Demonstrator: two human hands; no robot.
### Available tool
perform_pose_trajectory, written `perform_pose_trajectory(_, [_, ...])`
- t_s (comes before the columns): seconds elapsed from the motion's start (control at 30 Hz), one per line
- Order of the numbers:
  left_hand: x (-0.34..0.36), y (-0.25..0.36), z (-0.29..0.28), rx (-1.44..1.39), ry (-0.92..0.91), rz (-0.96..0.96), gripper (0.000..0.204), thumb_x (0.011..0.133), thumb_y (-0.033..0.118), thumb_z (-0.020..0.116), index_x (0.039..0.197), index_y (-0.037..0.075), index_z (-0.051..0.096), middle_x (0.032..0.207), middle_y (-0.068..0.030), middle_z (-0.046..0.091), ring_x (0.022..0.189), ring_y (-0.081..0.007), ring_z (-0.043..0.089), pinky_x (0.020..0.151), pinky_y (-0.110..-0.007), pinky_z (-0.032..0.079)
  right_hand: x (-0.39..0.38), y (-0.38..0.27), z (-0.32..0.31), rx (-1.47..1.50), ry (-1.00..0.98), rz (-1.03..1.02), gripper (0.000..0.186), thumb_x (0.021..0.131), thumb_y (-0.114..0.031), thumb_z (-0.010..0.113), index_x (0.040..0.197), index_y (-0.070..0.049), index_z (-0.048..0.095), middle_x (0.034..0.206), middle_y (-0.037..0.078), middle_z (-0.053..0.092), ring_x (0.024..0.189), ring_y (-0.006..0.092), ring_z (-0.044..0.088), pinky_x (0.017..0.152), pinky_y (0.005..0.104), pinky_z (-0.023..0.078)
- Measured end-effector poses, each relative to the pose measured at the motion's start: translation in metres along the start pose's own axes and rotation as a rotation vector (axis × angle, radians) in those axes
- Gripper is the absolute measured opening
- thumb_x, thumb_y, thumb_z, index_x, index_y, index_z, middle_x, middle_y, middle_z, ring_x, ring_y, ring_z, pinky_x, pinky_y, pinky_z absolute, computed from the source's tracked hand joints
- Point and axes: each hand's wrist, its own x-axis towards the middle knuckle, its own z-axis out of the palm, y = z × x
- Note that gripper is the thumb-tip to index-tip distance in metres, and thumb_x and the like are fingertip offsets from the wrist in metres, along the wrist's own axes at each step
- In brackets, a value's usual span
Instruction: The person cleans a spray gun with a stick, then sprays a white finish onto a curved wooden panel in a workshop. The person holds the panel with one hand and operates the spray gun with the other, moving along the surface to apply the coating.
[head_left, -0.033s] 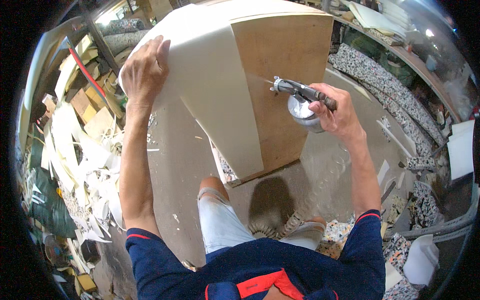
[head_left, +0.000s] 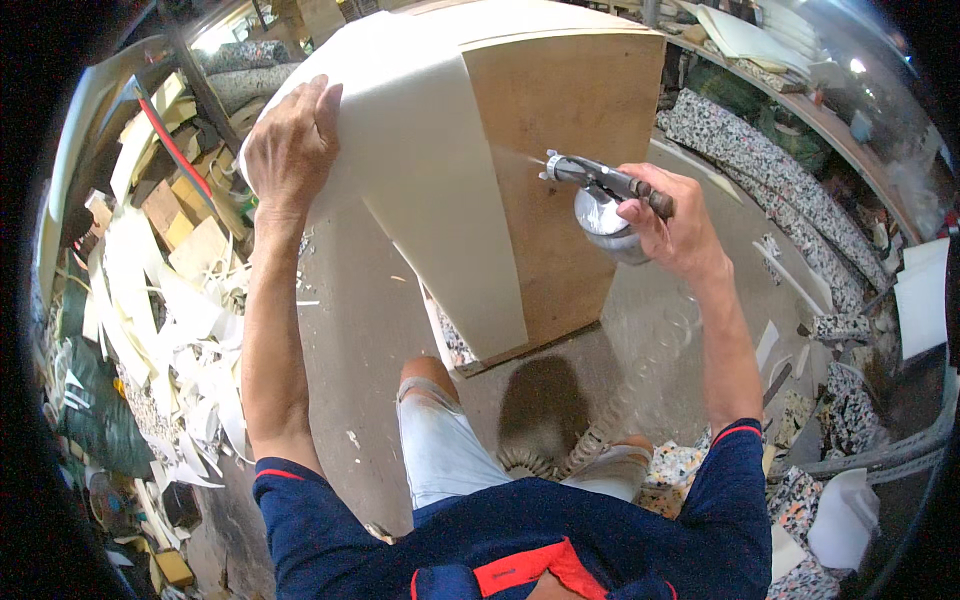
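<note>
My right hand (head_left: 672,222) is wrapped round the handle of a spray gun (head_left: 608,182) with a round metal cup (head_left: 612,228) below it. A thin mist leaves its nozzle, pointing left at the brown wooden panel (head_left: 565,130) near the edge of a cream foam sheet (head_left: 440,200). That sheet covers the panel's left part and hangs past it at the left. My left hand (head_left: 292,145) grips the sheet's left edge, fingers over the top; the fingertips' underside is hidden. The panel is one face of a large upright block standing on the floor.
A coiled air hose (head_left: 605,430) trails on the floor between my legs. Heaps of foam offcuts (head_left: 165,330) lie at the left. Speckled foam rolls (head_left: 770,180) and a shelf (head_left: 800,105) stand at the right, with more scraps (head_left: 845,510) at the lower right.
</note>
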Motion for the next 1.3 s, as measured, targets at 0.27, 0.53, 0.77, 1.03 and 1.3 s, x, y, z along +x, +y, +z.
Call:
perform_pose_trajectory(0.27, [0.001,0.002,-0.005,-0.005,0.029,0.036,0.039,0.104,0.041,0.043,0.115,0.013,0.068,0.107,-0.0127,0.072,0.094,-0.0318,0.070,0.081,-0.042,0.056,0.042,-0.024,-0.014,0.022,0.095,-0.031,0.049,0.097,-0.042,0.063,0.104,0.006,0.067,0.074,0.013,0.069,0.066,0.0182,0.068,0.057,0.0338,0.051])
perform_pose_trajectory(0.53, [0.002,0.004,-0.008,-0.032,0.039,0.037,0.041,0.104,0.041,0.043,0.116,0.011,0.068,0.108,-0.0147,0.071,0.095,-0.0329,0.069,0.084,-0.043,0.054,0.045,-0.034,-0.024,0.026,0.245,0.255,0.071,0.094,-0.069,0.049,0.078,-0.001,0.061,0.066,0.004,0.062,0.060,0.0115,0.055,0.052,0.0295,0.044])
perform_pose_trajectory(0.77, [0.002,0.005,-0.008,-0.038,-0.040,-0.006,0.046,0.106,0.041,0.038,0.118,0.010,0.069,0.112,-0.0136,0.071,0.102,-0.0304,0.069,0.088,-0.040,0.054,0.023,-0.035,-0.030,0.236,0.452,0.609,0.065,0.097,-0.064,0.048,0.087,-0.002,0.062,0.076,0.006,0.067,0.045,0.0075,0.050,0.038,0.0234,0.037])
perform_pose_trajectory(1.03, [0.003,0.006,-0.011,-0.046,-0.023,-0.002,0.051,0.107,0.044,0.033,0.118,0.010,0.069,0.111,-0.0107,0.072,0.098,-0.0286,0.070,0.086,-0.039,0.056,0.011,-0.031,-0.048,0.366,0.629,0.722,0.068,0.096,-0.067,0.046,0.086,-0.002,0.063,0.072,0.004,0.064,0.045,0.0084,0.051,0.038,0.0251,0.040])
perform_pose_trajectory(1.3, [0.002,0.000,-0.004,-0.038,-0.023,-0.018,0.051,0.106,0.048,0.034,0.120,0.015,0.070,0.115,-0.0087,0.072,0.097,-0.0273,0.071,0.083,-0.038,0.058,-0.015,-0.020,-0.057,0.572,0.661,0.859,0.078,0.094,-0.074,0.038,0.100,0.000,0.063,0.078,0.008,0.065,0.048,0.0115,0.052,0.040,0.0275,0.042])
